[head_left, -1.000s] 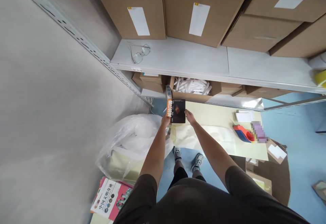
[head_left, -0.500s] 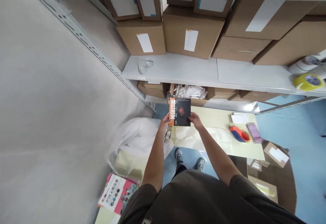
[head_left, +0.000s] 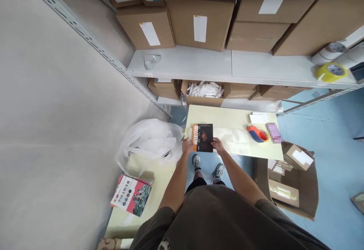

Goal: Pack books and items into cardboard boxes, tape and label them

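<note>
A black book with an orange strip (head_left: 204, 138) is held between my two hands, above the near edge of the pale yellow table (head_left: 224, 113). My left hand (head_left: 187, 145) grips its left edge, the orange side. At the right edge, my right hand (head_left: 217, 144) has its fingers closed on the cover's border. White sheet material (head_left: 234, 138) lies on the table just right of the book.
Right on the table are a red and blue tool (head_left: 256, 133), white cards (head_left: 258, 118) and a purple item (head_left: 274, 132). A large carton (head_left: 308, 200) stands beyond. Left are plastic wrap (head_left: 150, 140) and stacked books (head_left: 132, 195). Shelving (head_left: 199, 62) with boxes rises ahead.
The view has shifted, so the shelves sit higher in it and more of the table shows. Both hands and the book appear lower, nearer my body, still held together.
</note>
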Demonstrator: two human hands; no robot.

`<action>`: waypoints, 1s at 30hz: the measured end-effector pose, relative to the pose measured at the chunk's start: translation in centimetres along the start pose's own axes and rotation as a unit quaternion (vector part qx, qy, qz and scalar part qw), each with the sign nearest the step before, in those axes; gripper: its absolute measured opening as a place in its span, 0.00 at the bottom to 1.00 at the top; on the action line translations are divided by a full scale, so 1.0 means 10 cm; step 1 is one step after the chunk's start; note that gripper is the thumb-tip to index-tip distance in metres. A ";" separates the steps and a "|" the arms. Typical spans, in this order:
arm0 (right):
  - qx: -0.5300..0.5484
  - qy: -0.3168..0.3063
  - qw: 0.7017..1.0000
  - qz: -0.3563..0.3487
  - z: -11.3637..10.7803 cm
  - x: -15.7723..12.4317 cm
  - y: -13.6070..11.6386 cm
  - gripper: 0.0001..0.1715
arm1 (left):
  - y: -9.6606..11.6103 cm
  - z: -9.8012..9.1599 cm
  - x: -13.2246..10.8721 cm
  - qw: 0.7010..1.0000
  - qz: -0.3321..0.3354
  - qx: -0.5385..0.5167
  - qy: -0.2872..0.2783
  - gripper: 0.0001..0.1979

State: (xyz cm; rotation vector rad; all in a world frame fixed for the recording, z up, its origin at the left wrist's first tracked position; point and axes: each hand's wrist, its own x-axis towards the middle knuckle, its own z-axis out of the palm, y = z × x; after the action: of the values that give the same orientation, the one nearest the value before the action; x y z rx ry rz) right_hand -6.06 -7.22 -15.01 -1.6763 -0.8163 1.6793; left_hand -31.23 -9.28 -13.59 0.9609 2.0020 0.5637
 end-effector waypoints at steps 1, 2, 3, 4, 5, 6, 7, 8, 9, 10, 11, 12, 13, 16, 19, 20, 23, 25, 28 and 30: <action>-0.040 0.014 0.999 0.000 0.03 0.08 0.03 0.24 | -0.02 0.03 0.04 1.000 -0.011 0.009 0.014 0.26; -0.083 0.033 0.996 -0.001 0.05 0.16 0.06 0.21 | -0.02 0.06 0.10 0.999 -0.024 0.018 0.018 0.27; -0.104 0.044 0.994 0.002 0.07 0.24 0.08 0.19 | -0.02 0.08 0.16 0.999 -0.040 0.027 0.013 0.26; -0.121 0.052 0.991 0.004 0.08 0.30 0.10 0.17 | -0.02 0.10 0.21 0.998 -0.054 0.034 0.004 0.25; -0.130 0.058 0.990 0.007 0.09 0.36 0.11 0.16 | -0.01 0.12 0.26 0.997 -0.066 0.042 -0.006 0.24; -0.140 0.063 0.988 0.010 0.09 0.39 0.12 0.15 | 0.01 0.14 0.31 0.996 -0.078 0.049 -0.014 0.22; -0.164 0.071 0.984 0.012 0.09 0.41 0.12 0.14 | 0.03 0.16 0.34 0.994 -0.088 0.057 -0.020 0.20; -0.201 0.083 0.976 0.009 0.08 0.41 0.12 0.14 | 0.05 0.18 0.36 0.993 -0.096 0.065 -0.026 0.18; -0.247 0.096 0.964 0.002 0.08 0.40 0.11 0.15 | 0.06 0.19 0.38 0.991 -0.104 0.074 -0.035 0.15; -0.297 0.107 0.949 -0.008 0.08 0.37 0.11 0.17 | 0.08 0.21 0.38 0.989 -0.111 0.084 -0.044 0.13; -0.344 0.114 0.932 -0.022 0.09 0.34 0.11 0.20 | 0.09 0.22 0.37 0.988 -0.115 0.095 -0.051 0.11; -0.378 0.113 0.918 -0.036 0.10 0.30 0.11 0.24 | 0.10 0.23 0.36 0.987 -0.112 0.105 -0.054 0.10; -0.399 0.103 0.910 -0.048 0.12 0.26 0.12 0.27 | 0.11 0.24 0.34 0.986 -0.106 0.115 -0.051 0.10; -0.429 0.056 0.899 -0.061 0.17 0.17 0.16 0.31 | 0.14 0.23 0.28 0.987 -0.080 0.138 -0.037 0.13; -0.457 0.030 0.887 -0.060 0.20 0.13 0.17 0.33 | 0.21 0.16 0.21 0.989 -0.041 0.141 -0.028 0.17; -0.463 0.024 0.884 -0.059 0.22 0.13 0.15 0.34 | 0.24 0.13 0.18 0.990 -0.023 0.139 -0.019 0.17; -0.446 0.008 0.893 -0.064 0.31 0.14 0.01 0.33 | 0.36 0.05 0.07 0.991 0.030 0.134 0.011 0.14; -0.380 0.002 0.922 -0.078 0.43 0.15 -0.14 0.27 | 0.48 0.03 -0.03 0.987 0.069 0.142 0.017 0.11; -0.173 -0.036 0.982 -0.067 0.60 0.13 -0.40 0.19 | 0.68 0.06 -0.19 0.977 0.131 0.165 0.011 0.13; -0.035 -0.069 0.996 -0.034 0.66 0.12 -0.57 0.25 | 0.83 0.13 -0.29 0.969 0.171 0.177 0.002 0.14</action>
State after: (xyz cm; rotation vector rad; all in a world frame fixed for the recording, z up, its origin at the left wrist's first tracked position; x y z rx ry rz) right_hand -12.61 -2.78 -11.26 -1.5726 -0.9966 1.7525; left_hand -25.55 -6.49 -7.38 1.5437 1.9896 0.3936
